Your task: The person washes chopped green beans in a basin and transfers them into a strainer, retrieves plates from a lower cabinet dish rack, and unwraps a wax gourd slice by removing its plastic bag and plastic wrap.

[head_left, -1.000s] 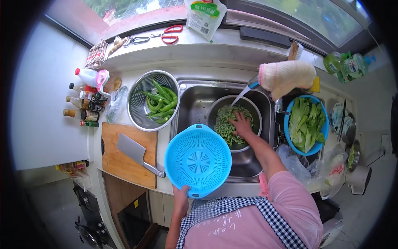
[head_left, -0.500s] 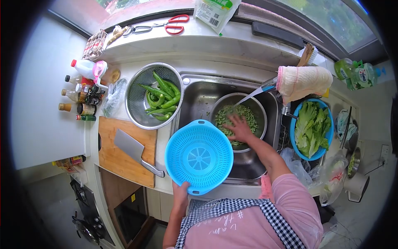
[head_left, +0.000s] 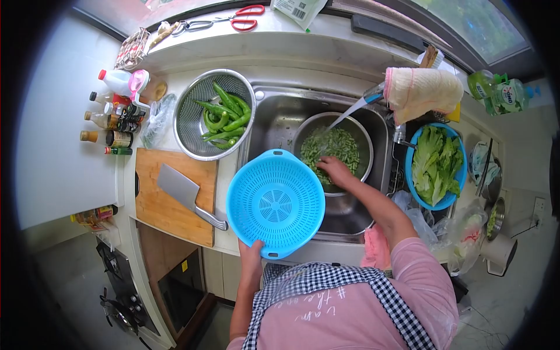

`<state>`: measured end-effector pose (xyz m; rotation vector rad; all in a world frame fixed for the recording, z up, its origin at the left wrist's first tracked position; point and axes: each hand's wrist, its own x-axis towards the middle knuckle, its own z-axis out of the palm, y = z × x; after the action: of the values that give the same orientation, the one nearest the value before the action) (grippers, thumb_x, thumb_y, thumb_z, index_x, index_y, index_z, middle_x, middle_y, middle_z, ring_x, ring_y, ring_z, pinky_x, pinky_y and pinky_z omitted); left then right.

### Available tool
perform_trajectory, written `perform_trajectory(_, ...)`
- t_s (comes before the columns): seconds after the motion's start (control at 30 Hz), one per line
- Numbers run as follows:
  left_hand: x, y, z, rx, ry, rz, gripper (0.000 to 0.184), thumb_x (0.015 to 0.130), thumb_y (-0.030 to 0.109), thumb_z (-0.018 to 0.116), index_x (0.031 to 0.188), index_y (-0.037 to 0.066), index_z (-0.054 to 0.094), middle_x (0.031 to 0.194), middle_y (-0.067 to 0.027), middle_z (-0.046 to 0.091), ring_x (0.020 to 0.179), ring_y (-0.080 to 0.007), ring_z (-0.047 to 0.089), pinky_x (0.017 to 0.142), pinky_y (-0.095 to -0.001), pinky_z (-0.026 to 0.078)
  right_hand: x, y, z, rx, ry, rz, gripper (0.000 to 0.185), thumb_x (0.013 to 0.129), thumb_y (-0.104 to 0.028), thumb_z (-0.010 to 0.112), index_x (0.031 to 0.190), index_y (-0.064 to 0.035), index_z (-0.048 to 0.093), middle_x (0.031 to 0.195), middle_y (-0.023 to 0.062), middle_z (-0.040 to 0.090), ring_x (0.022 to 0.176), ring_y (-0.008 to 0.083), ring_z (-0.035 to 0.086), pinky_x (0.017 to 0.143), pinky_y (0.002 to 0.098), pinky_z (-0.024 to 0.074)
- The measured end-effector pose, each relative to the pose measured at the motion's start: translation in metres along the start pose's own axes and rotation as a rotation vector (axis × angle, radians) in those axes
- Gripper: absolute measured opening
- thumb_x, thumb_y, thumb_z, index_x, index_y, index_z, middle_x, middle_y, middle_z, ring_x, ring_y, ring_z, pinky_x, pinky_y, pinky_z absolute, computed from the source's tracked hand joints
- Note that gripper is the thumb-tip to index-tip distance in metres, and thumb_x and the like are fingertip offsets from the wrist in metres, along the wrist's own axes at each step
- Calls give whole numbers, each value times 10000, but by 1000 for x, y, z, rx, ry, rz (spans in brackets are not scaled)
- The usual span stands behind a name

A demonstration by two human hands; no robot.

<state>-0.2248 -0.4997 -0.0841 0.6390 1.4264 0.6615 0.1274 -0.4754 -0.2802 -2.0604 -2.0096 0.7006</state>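
My left hand [head_left: 251,251] grips the near rim of a blue plastic colander [head_left: 275,204], thumb over the edge. The colander holds nothing and hangs over the sink's left front edge. Inside a steel bowl [head_left: 368,146] in the sink, my right hand [head_left: 337,172] has its fingers curled down into chopped green beans [head_left: 344,149]; the fingertips are partly hidden among the pieces. From the faucet, a water stream [head_left: 345,115] runs into the bowl.
A steel colander of green peppers [head_left: 228,116] stands left of the sink [head_left: 274,125]. A cleaver [head_left: 179,185] lies on a wooden cutting board [head_left: 149,201]. Lettuce [head_left: 434,166] fills a blue basin [head_left: 413,184] at right. Red-handled scissors [head_left: 244,24] lie on the sill.
My right hand has gone from spread fingers over the beans to curled fingers among them. My left hand still holds the blue colander, and the whole view has shifted slightly.
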Motion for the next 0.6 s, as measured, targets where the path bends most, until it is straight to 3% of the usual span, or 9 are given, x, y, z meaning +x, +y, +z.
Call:
perform_trajectory(0.03,0,1,-2,-16,-13,-21,606,689,-53,483,1284,-19,367,1119,-107,537,964,-206,567,806,-315,486,-2,11,-6,129,-78,-81,445,711,21,571,1132,-117,615,1253,186,529,1137,356,526,938,421,439)
perform_trajectory(0.07,0,3,-2,-33,-27,-41,620,690,-57,484,1297,-17,364,1139,-107,534,990,-205,558,831,-315,471,-3,24,-9,166,27,-57,427,671,27,583,1085,-63,635,1180,196,571,1055,355,575,917,397,461)
perform_trajectory(0.17,2,1,0,-22,1,6,562,686,-41,487,1237,-25,380,1060,-101,541,871,-201,586,692,-305,526,-15,13,-68,234,354,15,457,651,19,608,1105,-33,621,1168,237,551,1045,376,573,919,408,469)
perform_trajectory(0.27,2,0,-3,-14,-12,8,554,685,-43,488,1229,-25,386,1056,-102,543,869,-204,585,703,-310,522,-28,29,-62,57,94,212,714,636,-84,746,1299,-99,483,1255,269,484,1076,414,550,921,421,464)
perform_trajectory(0.37,5,-7,-5,-7,-7,20,548,688,-44,485,1227,-26,390,1049,-102,544,874,-204,585,695,-307,523,-29,-11,-66,33,-245,532,1027,603,-247,834,1444,-173,250,1344,303,355,1048,451,555,911,439,478)
perform_trajectory(0.4,5,-7,-5,-18,0,23,548,688,-45,485,1227,-25,390,1049,-102,544,876,-205,585,696,-307,523,-26,-10,-49,-6,-255,505,1246,536,-384,875,1477,-268,67,1420,299,234,1109,442,514,889,485,480)
perform_trajectory(0.5,2,-4,0,-42,14,27,551,687,-46,486,1229,-23,390,1049,-103,544,884,-205,585,702,-308,521,-12,-46,-22,-76,-241,506,1098,573,-345,854,1455,-305,200,1455,257,195,1196,427,429,909,525,453)
perform_trajectory(0.6,0,0,0,-38,18,17,560,686,-48,486,1236,-20,386,1054,-104,544,898,-206,583,723,-313,515,-7,-25,-13,-131,-198,190,950,613,-311,823,1412,-346,311,1491,181,176,1258,409,346,940,557,411)
